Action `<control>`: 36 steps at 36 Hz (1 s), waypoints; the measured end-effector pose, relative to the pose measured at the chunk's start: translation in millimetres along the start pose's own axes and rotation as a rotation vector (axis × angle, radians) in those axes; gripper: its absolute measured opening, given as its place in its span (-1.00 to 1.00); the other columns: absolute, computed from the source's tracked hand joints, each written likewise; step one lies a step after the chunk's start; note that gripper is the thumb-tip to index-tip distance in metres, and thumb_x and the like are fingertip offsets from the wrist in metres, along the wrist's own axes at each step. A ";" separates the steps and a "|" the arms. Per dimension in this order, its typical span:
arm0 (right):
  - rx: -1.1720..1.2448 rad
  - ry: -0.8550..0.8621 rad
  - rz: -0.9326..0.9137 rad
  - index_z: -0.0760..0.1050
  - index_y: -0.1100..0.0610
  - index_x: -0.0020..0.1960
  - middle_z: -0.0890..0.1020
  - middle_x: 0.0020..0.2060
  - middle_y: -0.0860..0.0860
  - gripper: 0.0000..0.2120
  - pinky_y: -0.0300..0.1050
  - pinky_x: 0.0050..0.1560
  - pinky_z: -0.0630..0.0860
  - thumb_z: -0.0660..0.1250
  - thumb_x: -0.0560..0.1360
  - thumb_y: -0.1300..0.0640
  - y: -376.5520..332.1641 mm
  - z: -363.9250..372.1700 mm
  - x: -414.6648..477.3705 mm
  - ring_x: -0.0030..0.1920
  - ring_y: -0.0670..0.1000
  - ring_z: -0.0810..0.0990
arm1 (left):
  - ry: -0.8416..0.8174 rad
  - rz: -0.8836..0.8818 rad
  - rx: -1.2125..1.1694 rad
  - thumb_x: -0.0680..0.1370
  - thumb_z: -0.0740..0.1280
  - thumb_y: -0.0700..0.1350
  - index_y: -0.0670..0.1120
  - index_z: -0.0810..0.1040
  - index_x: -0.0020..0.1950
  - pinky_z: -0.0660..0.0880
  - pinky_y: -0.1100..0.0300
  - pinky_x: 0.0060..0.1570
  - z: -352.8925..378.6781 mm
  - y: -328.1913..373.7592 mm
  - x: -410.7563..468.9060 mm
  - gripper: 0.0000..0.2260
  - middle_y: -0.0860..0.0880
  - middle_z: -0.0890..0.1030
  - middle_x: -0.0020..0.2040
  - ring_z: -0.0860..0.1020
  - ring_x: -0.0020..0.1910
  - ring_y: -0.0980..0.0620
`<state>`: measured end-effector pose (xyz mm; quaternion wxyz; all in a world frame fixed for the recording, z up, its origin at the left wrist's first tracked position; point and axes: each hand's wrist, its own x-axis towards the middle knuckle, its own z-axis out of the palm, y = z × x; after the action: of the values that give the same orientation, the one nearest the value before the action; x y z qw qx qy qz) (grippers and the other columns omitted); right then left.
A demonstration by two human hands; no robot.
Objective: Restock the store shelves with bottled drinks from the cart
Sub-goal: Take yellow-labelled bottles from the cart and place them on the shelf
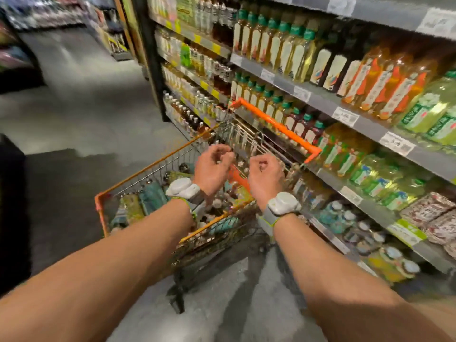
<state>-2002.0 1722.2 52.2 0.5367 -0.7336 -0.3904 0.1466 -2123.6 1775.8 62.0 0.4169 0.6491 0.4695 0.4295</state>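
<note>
Orange-rimmed wire shopping cart [276,123] stands just left of grey metal store shelves [323,102]. Above its basket, left hand [213,165] curls fingers near the wire; blur hides any pinch. Right hand [265,175] is clenched and empty. Mixed plastic drink bottles [153,197] lie inside the cart.

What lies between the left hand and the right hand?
Head view: between left hand and right hand show the cart's wire grid and an orange plastic piece.

Grey polished floor [81,99] stretches away toward 11 o'clock, patchily lit. Blurred far racks [37,13] stand at 11, a dark fixture [12,206] at 9.
</note>
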 end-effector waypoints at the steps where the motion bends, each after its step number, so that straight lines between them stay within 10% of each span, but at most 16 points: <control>1: 0.000 -0.029 -0.013 0.51 0.14 0.00 0.51 -0.24 -0.06 -0.88 -0.43 -0.36 0.31 0.28 0.63 0.10 -5.3 16.5 -12.0 -0.30 -0.17 0.44 | 0.022 -0.025 0.018 0.61 0.37 -0.09 -0.07 0.61 0.12 0.46 0.22 -0.22 -21.0 -11.4 -5.0 -0.88 0.06 0.60 -0.19 0.56 -0.23 0.09; 13: -0.025 -0.258 -0.041 0.53 0.12 -0.02 0.50 -0.24 -0.20 -0.85 -0.45 -0.30 0.35 0.27 0.63 0.05 -37.1 124.2 -95.4 -0.26 -0.26 0.48 | 0.282 -0.232 -0.091 0.63 0.31 -0.09 0.03 0.61 0.13 0.53 0.06 -0.17 -164.5 -79.6 -51.9 -0.88 0.01 0.66 -0.07 0.60 -0.15 -0.04; 20: -0.065 -0.387 -0.020 0.53 0.13 0.01 0.54 -0.28 -0.10 -0.81 -0.13 -0.29 0.34 0.24 0.65 0.02 -34.8 167.4 -116.5 -0.27 -0.06 0.51 | 0.416 -0.341 -0.113 0.65 0.27 -0.07 0.13 0.60 0.03 0.44 0.08 -0.29 -199.7 -116.2 -60.0 -0.87 -0.06 0.68 -0.09 0.57 -0.23 -0.06; 36: -0.090 -0.621 -0.008 0.49 0.06 -0.02 0.51 -0.30 -0.17 -0.89 -0.38 -0.45 0.32 0.26 0.64 0.05 -6.6 290.0 -70.7 -0.34 -0.22 0.45 | 0.536 -0.457 0.084 0.64 0.28 -0.12 0.07 0.61 0.09 0.53 0.10 -0.36 -228.8 -173.0 11.4 -0.85 -0.12 0.71 -0.11 0.63 -0.27 -0.10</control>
<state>-2234.8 1866.5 -66.8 0.3594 -0.6752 -0.5446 0.3439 -2382.0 1854.9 -34.6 0.3371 0.4080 0.7126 0.4604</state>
